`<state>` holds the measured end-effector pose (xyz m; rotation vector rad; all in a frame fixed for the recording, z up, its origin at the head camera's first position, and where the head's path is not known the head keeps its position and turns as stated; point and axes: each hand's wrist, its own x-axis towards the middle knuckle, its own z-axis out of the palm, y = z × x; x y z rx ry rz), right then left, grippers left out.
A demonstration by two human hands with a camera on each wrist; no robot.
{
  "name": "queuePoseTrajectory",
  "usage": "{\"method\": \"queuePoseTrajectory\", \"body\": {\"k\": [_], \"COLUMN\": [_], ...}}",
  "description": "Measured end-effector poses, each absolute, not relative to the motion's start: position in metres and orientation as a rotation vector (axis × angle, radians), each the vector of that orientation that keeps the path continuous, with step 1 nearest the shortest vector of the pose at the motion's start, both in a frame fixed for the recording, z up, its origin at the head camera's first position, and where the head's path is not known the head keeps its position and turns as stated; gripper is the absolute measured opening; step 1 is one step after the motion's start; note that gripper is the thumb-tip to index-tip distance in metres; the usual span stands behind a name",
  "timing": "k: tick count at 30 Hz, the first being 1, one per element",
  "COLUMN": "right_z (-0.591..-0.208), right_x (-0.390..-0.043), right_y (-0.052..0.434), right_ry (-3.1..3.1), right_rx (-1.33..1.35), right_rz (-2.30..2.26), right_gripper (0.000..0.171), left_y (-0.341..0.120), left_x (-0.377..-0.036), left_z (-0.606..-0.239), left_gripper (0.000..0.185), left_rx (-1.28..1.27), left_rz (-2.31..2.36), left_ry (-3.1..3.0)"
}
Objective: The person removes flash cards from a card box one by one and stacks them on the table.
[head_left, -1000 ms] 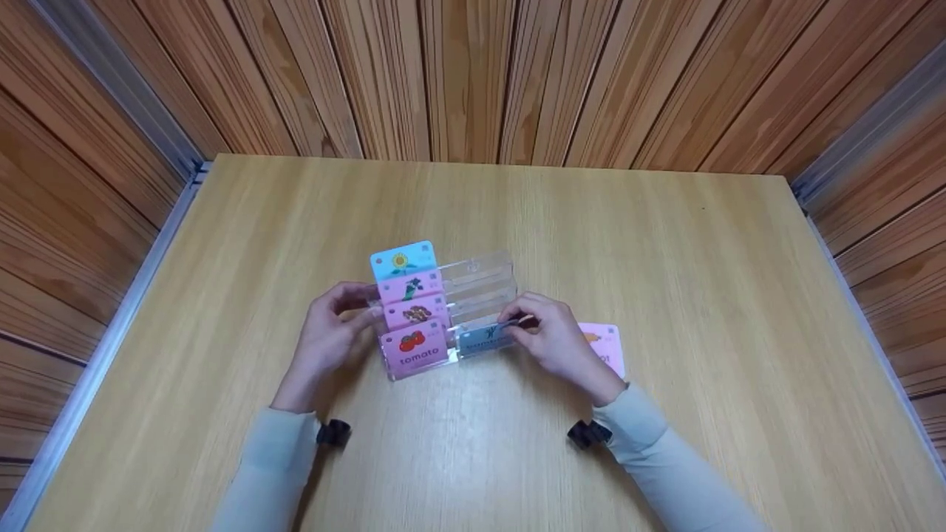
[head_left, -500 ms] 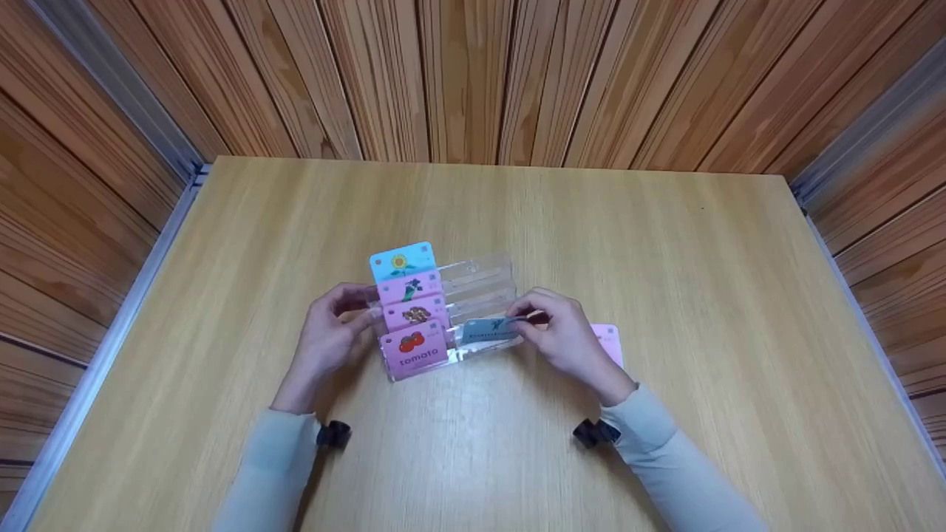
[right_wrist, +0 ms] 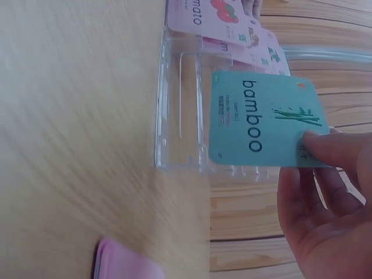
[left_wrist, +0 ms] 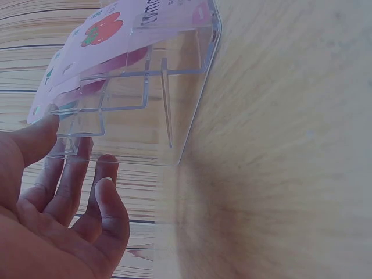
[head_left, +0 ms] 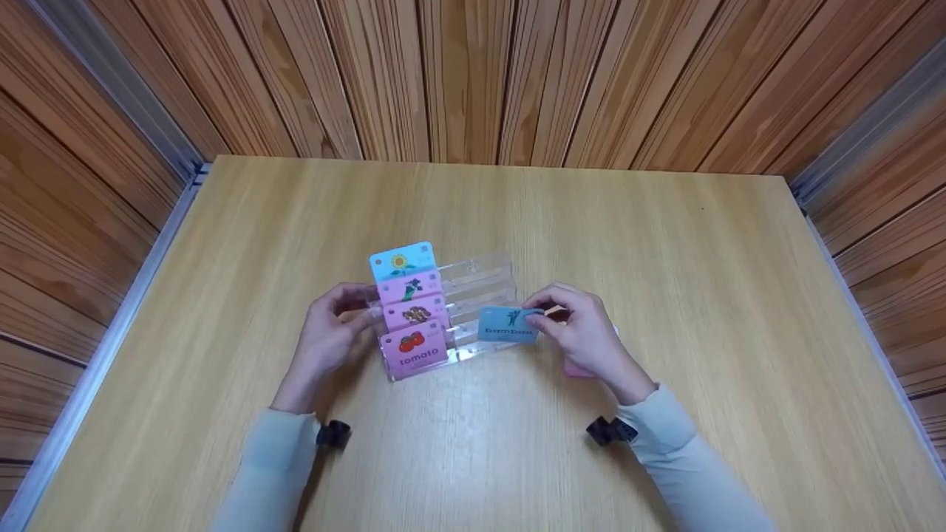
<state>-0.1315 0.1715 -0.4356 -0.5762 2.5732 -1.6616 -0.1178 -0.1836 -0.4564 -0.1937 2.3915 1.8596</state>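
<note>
A clear tiered card stand (head_left: pixel 480 292) stands on the table, its left column filled with picture cards. The front one is a pink tomato card (head_left: pixel 415 349); pink cards and a blue sunflower card (head_left: pixel 403 260) rise behind it. My left hand (head_left: pixel 329 329) grips the stand's left side, thumb at the front and fingers behind, as the left wrist view shows. My right hand (head_left: pixel 580 332) pinches the right edge of a blue bamboo card (head_left: pixel 508 325). In the right wrist view this card (right_wrist: pixel 258 119) hangs in front of the stand's right column, out of its slots.
A small pink card stack (right_wrist: pixel 128 263) lies on the table to the right of the stand, mostly hidden under the right hand in the head view. Wood-patterned walls (head_left: pixel 465 81) surround the wooden table (head_left: pixel 473 451).
The bamboo card has come up out of the stand's front right slot and moved right with my right hand. My left hand and the stand have stayed put.
</note>
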Motion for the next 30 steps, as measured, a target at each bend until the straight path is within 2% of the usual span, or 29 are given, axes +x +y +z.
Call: {"method": "queuePoseTrajectory", "body": {"k": [14, 20, 30], "right_z": [-0.434, -0.444, -0.458], "right_x": [-0.128, -0.131, -0.135], "right_y": [0.208, 0.228, 0.263], "right_ry": [2.646, 2.662, 2.706], "right_rx": [-0.455, -0.363, -0.36], "right_rz": [-1.559, -1.526, -1.461], "right_gripper": [0.015, 0.017, 0.015], "left_y": [-0.184, -0.184, -0.185], "left_x": [-0.118, -0.118, -0.118], "left_z": [-0.459, -0.459, -0.458], "left_gripper": [0.033, 0.032, 0.03], "left_rx": [-0.19, -0.187, -0.183], "left_rz": [1.855, 1.839, 1.846], "left_ry": [2.417, 2.422, 2.417]}}
